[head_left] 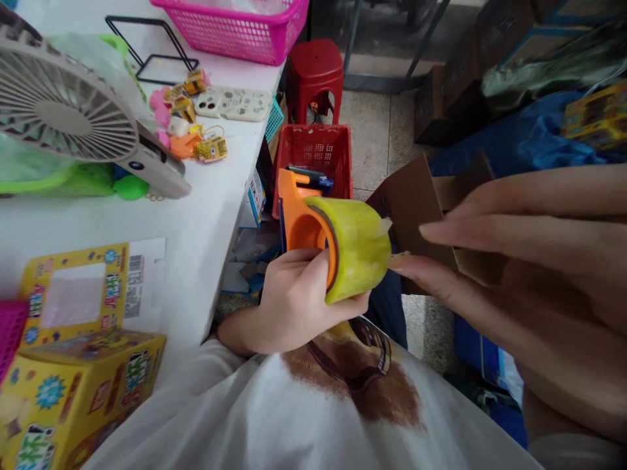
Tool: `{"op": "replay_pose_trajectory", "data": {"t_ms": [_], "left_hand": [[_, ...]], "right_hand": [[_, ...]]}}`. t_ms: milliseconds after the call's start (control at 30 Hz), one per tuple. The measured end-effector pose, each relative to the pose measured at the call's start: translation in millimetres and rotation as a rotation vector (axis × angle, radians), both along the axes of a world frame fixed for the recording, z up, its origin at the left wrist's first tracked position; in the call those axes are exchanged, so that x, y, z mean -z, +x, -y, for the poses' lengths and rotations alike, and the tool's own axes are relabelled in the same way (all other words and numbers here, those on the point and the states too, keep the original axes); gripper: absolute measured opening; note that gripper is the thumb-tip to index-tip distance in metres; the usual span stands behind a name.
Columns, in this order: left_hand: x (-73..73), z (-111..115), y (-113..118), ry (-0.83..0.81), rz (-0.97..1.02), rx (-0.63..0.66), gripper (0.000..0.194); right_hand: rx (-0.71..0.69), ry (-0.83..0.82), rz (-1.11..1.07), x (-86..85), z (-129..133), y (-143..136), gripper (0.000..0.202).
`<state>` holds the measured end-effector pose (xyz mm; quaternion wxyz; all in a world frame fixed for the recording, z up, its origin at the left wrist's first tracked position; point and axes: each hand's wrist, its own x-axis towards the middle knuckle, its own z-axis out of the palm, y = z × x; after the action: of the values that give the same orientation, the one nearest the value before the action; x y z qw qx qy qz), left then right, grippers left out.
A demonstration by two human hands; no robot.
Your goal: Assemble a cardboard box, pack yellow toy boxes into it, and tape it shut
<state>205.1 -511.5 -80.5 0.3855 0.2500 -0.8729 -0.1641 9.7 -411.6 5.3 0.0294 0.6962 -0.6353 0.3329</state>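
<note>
My left hand [298, 303] is closed around an orange tape dispenser [290, 196] that carries a wide roll of yellowish clear packing tape [360, 248]. Its thumb goes into the core and its fingers lie under the roll. A small whitish flap of tape sticks up from the roll's right side. My right hand [529, 261] is close to the camera on the right, fingers stretched out and apart. The tip of its lowest finger is beside the roll, with a tiny scrap at it; whether it touches the tape I cannot tell.
On the white table [196, 215] at left are a handheld fan [68, 121], yellow printed boxes [93, 385], small toys [183, 140], a phone case [240, 104] and a pink basket [235, 32]. A red basket [318, 150], red stool [316, 65] and open carton [411, 209] stand beyond.
</note>
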Motion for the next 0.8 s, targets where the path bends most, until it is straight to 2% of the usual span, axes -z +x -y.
{"op": "replay_pose_trajectory", "data": {"t_ms": [67,233,367,600,733,800], "left_hand": [[-1.1,-0.3,0.6,-0.002,0.012,-0.007,0.027],[-3.8,-3.3,2.4,0.048,0.047,-0.027,0.024],[-4.3,-3.1,2.3,0.069,0.043,-0.003,0.025],[-9.1,1.9,1.1,0.003,0.007,0.065,0.026],[-7.3,1.9,1.2,0.002,-0.01,0.109,0.026],[-5.5,1.1,1.0,-0.003,-0.024,0.11,0.025]], "right_hand": [[0.007,0.021,-0.01,-1.8,-3.1,-1.5,0.019],[-0.157,-0.03,-0.032,-2.0,-0.2,5.8,0.019],[-0.143,0.035,-0.118,0.5,0.5,12.9,0.028],[-0.207,-0.019,-0.273,13.7,-1.4,9.9,0.026],[-0.216,-0.032,-0.282,10.0,2.3,8.3,0.021],[-0.171,-0.038,-0.22,4.5,5.5,7.3,0.019]]}}
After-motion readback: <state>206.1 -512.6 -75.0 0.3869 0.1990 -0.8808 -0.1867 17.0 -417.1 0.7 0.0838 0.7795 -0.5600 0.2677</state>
